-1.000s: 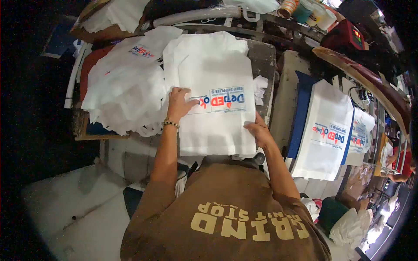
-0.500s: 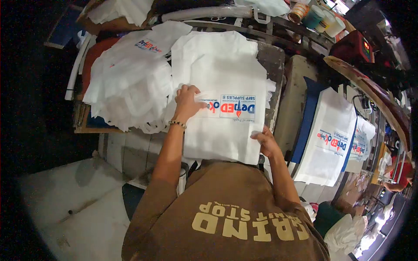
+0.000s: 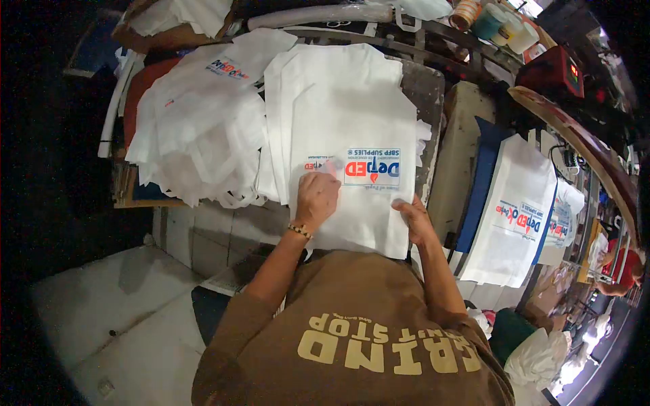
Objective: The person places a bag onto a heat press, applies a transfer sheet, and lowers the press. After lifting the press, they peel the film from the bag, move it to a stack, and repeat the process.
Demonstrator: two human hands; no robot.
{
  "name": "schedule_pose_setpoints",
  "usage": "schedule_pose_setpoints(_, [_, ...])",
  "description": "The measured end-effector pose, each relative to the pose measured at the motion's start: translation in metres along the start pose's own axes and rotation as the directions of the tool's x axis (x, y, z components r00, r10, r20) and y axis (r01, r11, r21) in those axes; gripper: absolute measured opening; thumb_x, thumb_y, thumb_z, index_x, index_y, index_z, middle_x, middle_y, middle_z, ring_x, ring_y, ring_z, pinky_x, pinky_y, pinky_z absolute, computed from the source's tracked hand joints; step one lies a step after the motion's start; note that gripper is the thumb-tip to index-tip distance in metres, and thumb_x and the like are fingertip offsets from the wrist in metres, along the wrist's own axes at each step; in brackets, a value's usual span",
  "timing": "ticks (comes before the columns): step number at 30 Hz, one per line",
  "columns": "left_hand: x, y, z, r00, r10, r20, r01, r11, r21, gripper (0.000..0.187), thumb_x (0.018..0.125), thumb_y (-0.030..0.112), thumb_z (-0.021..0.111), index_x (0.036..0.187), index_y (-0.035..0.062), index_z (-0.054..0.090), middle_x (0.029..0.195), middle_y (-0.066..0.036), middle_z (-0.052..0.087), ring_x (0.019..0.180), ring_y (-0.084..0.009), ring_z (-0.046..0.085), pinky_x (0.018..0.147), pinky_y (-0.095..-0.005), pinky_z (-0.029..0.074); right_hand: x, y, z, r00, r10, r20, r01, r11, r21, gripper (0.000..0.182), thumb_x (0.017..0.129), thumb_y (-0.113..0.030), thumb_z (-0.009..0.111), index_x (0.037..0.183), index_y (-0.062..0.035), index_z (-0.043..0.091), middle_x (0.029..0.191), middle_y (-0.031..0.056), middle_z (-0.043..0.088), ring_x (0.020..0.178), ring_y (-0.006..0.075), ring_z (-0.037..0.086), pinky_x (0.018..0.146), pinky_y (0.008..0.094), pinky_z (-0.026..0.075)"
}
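A flat white fabric bag [image 3: 355, 108], printed with a red and blue DepED logo, lies on top of similar bags in front of me. My left hand [image 3: 318, 196], wearing a beaded bracelet, rests on its print with the fingers drawn together. A small pale pinkish patch shows at those fingertips; whether it is something held cannot be made out. At the bag's right edge, my right hand [image 3: 414, 218] pinches the fabric, thumb on top and fingers partly hidden.
A loose heap of white bags [image 3: 203, 122] covers the left side. To the right, another printed bag [image 3: 511, 210] lies on a blue-edged board [image 3: 479, 189]. Tubs [image 3: 487, 24] and a red device with a lit display [image 3: 558, 73] stand at the back right. A person [image 3: 619, 267] is at far right.
My left hand has moved down and right, from the bag's left edge onto the print. My right hand stays at the right edge, and the bag has barely shifted.
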State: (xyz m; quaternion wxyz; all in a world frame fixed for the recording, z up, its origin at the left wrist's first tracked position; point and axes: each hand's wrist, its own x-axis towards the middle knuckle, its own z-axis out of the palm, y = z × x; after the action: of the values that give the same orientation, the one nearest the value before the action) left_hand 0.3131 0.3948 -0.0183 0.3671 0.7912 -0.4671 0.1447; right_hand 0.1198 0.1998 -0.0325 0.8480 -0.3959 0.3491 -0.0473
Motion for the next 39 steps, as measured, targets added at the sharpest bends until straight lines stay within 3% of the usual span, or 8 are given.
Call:
schedule_pose_setpoints(5, [-0.004,0.0,0.0,0.996,0.063,0.059,-0.056,0.992,-0.113,0.013,0.073,0.0,0.072,0.084,0.0066,0.069,0.095,-0.006,0.068,0.09,-0.0273,0.062,0.083,-0.041,0.046,0.001,0.001,-0.005,1.0,0.023,-0.015,-0.024,0.999,-0.03,0.048,0.083,-0.012,0.069,0.128,-0.0041,0.057,0.116,0.0095,0.068,0.106,0.022,0.063,0.095,0.0368,0.05])
schedule_pose_setpoints(11, [0.001,0.004,0.001,0.999,-0.025,0.025,0.029,0.983,-0.184,0.012,0.072,-0.005,0.068,0.075,0.005,0.062,0.089,-0.007,0.066,0.087,-0.0286,0.062,0.085,-0.0411,0.046,-0.003,-0.005,0.001,1.0,-0.006,0.009,0.006,0.999,-0.032,0.049,0.084,-0.013,0.068,0.132,-0.0042,0.056,0.121,0.0092,0.067,0.107,0.0217,0.063,0.096,0.0363,0.049])
schedule_pose_setpoints(16, [-0.004,0.012,0.0,0.981,0.05,0.188,0.012,0.949,-0.315,0.014,0.07,-0.005,0.068,0.075,0.0054,0.06,0.087,-0.007,0.066,0.086,-0.0293,0.062,0.083,-0.04,0.046,0.001,0.0,-0.005,1.0,-0.015,0.014,0.015,1.0,-0.017,0.048,0.086,-0.012,0.067,0.131,-0.0043,0.057,0.121,0.0085,0.067,0.108,0.0214,0.063,0.097,0.0361,0.048])
schedule_pose_setpoints(23, [-0.005,0.024,-0.003,0.987,0.021,0.162,0.034,0.944,-0.328,0.016,0.07,-0.006,0.069,0.076,0.0044,0.059,0.088,-0.008,0.067,0.086,-0.0282,0.062,0.082,-0.0403,0.046,0.0,-0.006,0.0,0.999,0.031,-0.023,-0.032,0.999,-0.023,0.052,0.08,-0.008,0.068,0.131,-0.0044,0.055,0.116,0.0094,0.067,0.102,0.0217,0.065,0.092,0.039,0.054])
schedule_pose_setpoints(25, [-0.007,0.033,-0.005,0.952,0.103,0.289,0.028,0.909,-0.415,0.016,0.07,-0.007,0.069,0.076,0.0044,0.06,0.088,-0.009,0.067,0.085,-0.0291,0.063,0.081,-0.04,0.047,0.002,-0.007,-0.001,0.999,0.041,-0.016,-0.041,0.999,-0.01,0.053,0.08,-0.008,0.069,0.131,-0.0045,0.055,0.117,0.0096,0.067,0.104,0.0221,0.064,0.093,0.0393,0.054])
schedule_pose_setpoints(31, [-0.012,0.037,0.001,0.976,0.027,0.216,0.076,0.888,-0.453,0.014,0.069,-0.006,0.067,0.076,0.0033,0.06,0.087,-0.009,0.066,0.082,-0.03,0.062,0.079,-0.0402,0.048,0.001,0.0,-0.006,0.998,0.055,-0.04,-0.055,0.998,-0.017,0.05,0.081,-0.007,0.068,0.13,-0.0058,0.057,0.115,0.0081,0.068,0.102,0.0212,0.065,0.09,0.0377,0.053])
schedule_pose_setpoints(34, [-0.005,0.05,-0.008,0.935,0.163,0.315,0.033,0.845,-0.534,0.012,0.069,-0.005,0.064,0.076,0.0028,0.059,0.085,-0.009,0.064,0.081,-0.0305,0.062,0.078,-0.0404,0.048,0.002,-0.004,-0.001,0.998,0.026,-0.053,-0.027,1.0,-0.016,0.047,0.082,-0.007,0.069,0.127,-0.0072,0.06,0.111,0.0057,0.07,0.097,0.0193,0.065,0.087,0.0353,0.053])
schedule_pose_setpoints(39, [-0.007,0.059,-0.004,0.909,0.192,0.37,0.046,0.836,-0.547,0.013,0.067,-0.003,0.063,0.076,0.0033,0.057,0.081,-0.01,0.062,0.08,-0.0314,0.061,0.075,-0.0413,0.048,0.008,-0.003,-0.007,1.0,0.003,-0.001,-0.003,1.0,-0.013,0.045,0.082,-0.007,0.07,0.126,-0.0075,0.06,0.109,0.0048,0.07,0.095,0.0176,0.065,0.084,0.0338,0.054])
